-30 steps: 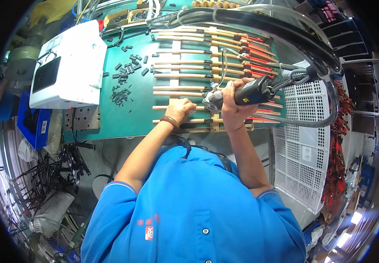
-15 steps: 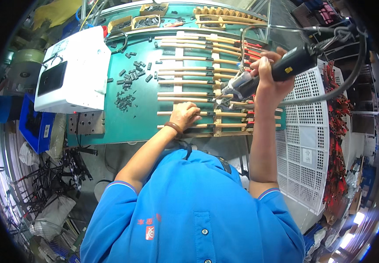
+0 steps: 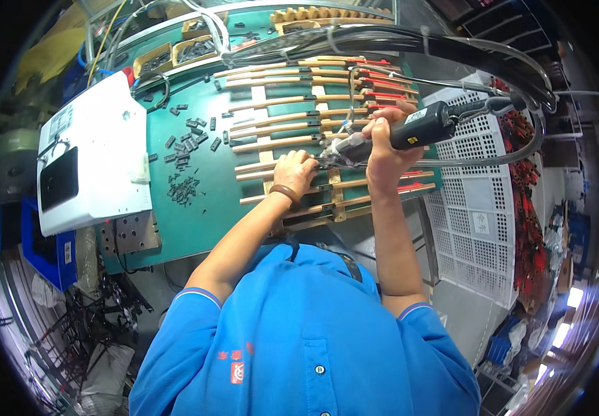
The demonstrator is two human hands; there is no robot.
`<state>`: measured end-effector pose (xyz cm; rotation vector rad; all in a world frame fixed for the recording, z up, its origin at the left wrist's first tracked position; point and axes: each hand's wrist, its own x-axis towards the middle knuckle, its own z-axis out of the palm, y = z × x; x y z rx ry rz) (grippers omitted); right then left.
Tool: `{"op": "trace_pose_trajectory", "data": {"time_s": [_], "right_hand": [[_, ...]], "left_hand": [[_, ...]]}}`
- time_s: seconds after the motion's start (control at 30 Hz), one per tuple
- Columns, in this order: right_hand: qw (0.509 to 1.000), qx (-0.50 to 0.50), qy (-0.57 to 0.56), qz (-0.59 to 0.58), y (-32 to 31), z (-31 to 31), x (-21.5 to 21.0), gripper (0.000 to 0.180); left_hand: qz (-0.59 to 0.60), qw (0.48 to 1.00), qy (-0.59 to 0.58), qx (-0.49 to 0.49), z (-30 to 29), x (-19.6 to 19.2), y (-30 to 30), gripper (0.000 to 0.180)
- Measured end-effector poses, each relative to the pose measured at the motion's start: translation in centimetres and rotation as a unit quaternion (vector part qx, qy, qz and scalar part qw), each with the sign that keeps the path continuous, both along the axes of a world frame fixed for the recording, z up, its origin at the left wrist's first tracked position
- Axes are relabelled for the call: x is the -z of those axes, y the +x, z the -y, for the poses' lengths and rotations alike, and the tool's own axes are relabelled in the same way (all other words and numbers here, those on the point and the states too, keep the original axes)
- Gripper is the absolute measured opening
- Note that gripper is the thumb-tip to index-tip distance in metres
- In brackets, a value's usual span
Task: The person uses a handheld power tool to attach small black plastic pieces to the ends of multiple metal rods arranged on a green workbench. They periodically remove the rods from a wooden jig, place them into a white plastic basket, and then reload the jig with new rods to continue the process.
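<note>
My right hand (image 3: pixel 386 154) is wrapped round a black power screwdriver (image 3: pixel 420 127), which lies slanted with its tip end toward the left. That tip end is over a row of slim wooden rods (image 3: pixel 271 143), close to the fingers of my left hand (image 3: pixel 292 173). My left hand, with a brown bangle at the wrist, is closed over one of the nearer rods beside a black clip; its fingertips are partly hidden. Black clips (image 3: pixel 325 188) sit midway along the rods, and several rods have red right ends (image 3: pixel 416 187). Light wooden strips (image 3: pixel 260 97) cross beneath them.
Loose black clips (image 3: pixel 187 143) and a pile of small dark parts (image 3: pixel 183 191) lie on the green table (image 3: pixel 206 222). A white machine (image 3: pixel 95 156) stands left. Hoses and cables (image 3: pixel 424 45) hang over the right back. A white perforated rack (image 3: pixel 469 208) stands right; boxes of parts (image 3: pixel 195 50) are behind.
The view has turned, shifting the table leftward. My left hand has moved to a farther rod, and the screwdriver's tip end is now right by its fingers.
</note>
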<state>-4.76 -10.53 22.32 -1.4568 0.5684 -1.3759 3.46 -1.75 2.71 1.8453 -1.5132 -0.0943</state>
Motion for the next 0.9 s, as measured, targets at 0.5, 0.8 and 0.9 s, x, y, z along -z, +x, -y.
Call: {"op": "trace_pose_trajectory", "data": {"time_s": [0.5, 0.8, 0.9], "right_hand": [[1.000, -0.007, -0.015, -0.021, -0.1, 0.0, 1.1, 0.041], [0.999, -0.024, 0.001, -0.023, -0.2, 0.1, 1.6, 0.040], [0.999, -0.038, -0.001, -0.025, 0.1, 0.1, 2.0, 0.040]], "left_hand": [[-0.021, 0.999, 0.036, -0.005, -0.3, -0.4, -0.2, 0.022], [-0.022, 0.999, 0.039, -0.004, -0.2, -0.5, -0.3, 0.023], [-0.010, 0.999, 0.038, -0.005, -0.4, -0.7, -0.3, 0.022]]}}
